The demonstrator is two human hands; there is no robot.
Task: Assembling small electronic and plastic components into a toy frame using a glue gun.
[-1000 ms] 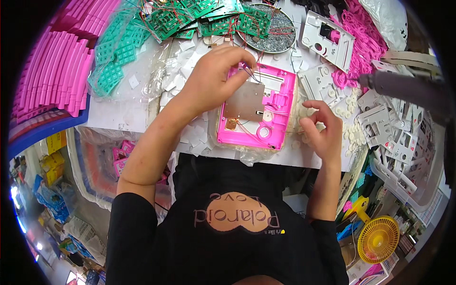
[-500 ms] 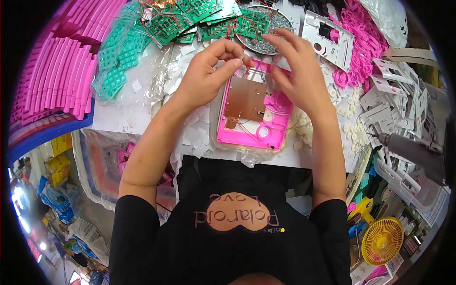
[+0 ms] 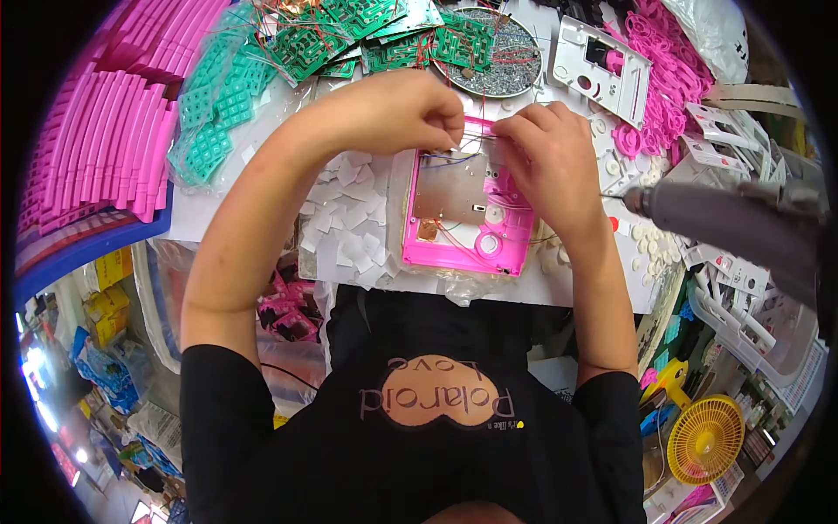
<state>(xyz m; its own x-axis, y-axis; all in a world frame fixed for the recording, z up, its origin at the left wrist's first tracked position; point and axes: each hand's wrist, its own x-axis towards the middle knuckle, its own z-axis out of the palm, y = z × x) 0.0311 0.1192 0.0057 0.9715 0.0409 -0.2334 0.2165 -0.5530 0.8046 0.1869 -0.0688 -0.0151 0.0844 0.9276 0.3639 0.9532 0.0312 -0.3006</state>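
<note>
A pink plastic housing (image 3: 419, 255) lies open in front of me, with a brownish circuit board (image 3: 449, 194) seated in it. Thin red wires and a small copper-coloured piece (image 3: 427, 230) show near its lower left. Over the housing's upper left edge, my left hand (image 3: 406, 109) is closed in a pinch, its fingertips by a dark blue wire (image 3: 449, 160). My right hand (image 3: 554, 157) bends over the upper right edge, fingers drawn together at the rim. What either hand pinches is too small or hidden to make out.
Green circuit boards (image 3: 340, 39) and a round tray of small metal parts (image 3: 515, 61) lie beyond the housing. White paper squares (image 3: 349, 218) are scattered left of it. A power screwdriver (image 3: 724, 218) juts in from the right. Pink parts (image 3: 105, 148) fill a blue crate at left.
My left hand has turned over and its elbow swung outward. My right hand has come down closer to the housing, its fingers closing. The screwdriver has swung up and inward at the right.
</note>
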